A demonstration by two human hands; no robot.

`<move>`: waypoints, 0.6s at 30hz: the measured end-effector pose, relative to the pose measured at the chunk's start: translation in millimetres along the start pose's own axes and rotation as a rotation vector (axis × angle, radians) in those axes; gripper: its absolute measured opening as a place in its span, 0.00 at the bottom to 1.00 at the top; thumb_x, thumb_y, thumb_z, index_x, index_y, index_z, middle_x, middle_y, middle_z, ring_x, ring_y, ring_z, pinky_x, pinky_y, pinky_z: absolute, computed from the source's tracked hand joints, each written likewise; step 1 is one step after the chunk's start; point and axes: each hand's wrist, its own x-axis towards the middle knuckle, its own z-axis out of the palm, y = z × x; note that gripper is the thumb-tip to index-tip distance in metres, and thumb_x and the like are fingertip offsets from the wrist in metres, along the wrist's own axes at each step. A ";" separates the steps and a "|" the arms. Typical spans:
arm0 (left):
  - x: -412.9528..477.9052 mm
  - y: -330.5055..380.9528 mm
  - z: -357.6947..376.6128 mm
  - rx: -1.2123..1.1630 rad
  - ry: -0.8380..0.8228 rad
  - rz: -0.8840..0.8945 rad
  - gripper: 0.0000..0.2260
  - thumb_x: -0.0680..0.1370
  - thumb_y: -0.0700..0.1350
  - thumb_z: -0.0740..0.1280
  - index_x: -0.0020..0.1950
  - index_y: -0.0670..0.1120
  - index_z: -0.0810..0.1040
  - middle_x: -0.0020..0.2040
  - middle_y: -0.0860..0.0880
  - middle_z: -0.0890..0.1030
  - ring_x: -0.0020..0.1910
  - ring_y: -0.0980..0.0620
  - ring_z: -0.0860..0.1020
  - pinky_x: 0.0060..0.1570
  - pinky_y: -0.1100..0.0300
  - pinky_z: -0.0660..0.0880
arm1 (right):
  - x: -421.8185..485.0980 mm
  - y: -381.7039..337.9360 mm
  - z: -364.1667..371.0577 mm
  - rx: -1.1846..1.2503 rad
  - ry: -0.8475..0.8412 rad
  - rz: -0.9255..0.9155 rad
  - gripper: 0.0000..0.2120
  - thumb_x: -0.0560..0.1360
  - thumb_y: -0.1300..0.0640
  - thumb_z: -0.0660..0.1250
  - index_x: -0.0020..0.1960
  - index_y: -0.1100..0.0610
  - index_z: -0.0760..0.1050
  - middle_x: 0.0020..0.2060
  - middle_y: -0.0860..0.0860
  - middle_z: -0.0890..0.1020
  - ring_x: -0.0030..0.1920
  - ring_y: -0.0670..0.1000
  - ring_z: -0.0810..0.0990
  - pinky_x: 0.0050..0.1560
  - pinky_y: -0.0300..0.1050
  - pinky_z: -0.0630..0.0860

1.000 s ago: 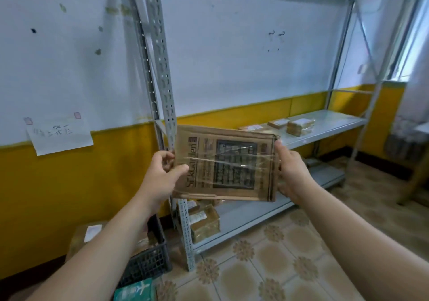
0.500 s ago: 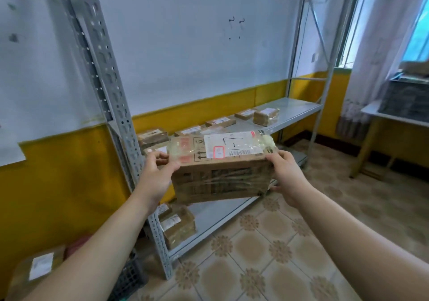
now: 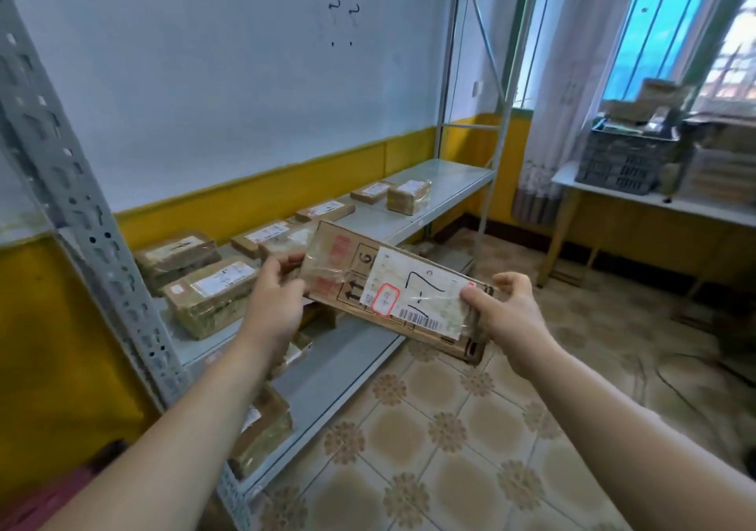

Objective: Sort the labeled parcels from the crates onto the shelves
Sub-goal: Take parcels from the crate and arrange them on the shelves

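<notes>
Right now I've both grips on one parcel, centre frame, held in the air w/ label side up and tilted down to the right, just in front of the shelf. Left grip curls round its left end. Right grip holds the right end, thumb on the white label w/ handwritten digits + barcode. Other parcels lie in a row on the shelf, left-centre. Dark crate sits on the desk, upper right.

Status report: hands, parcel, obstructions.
Left hand and right hand grip the parcel by its ends. Label up, not yet shelved. Other parcels line the shelf behind it.
</notes>
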 end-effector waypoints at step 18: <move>112.7 -9.1 274.7 0.293 -0.159 0.202 0.17 0.80 0.43 0.66 0.64 0.58 0.66 0.47 0.62 0.70 0.42 0.64 0.73 0.31 0.75 0.70 | 197.6 43.7 -129.7 -0.079 -0.018 -0.094 0.27 0.80 0.48 0.65 0.75 0.47 0.60 0.64 0.51 0.73 0.47 0.42 0.76 0.32 0.32 0.71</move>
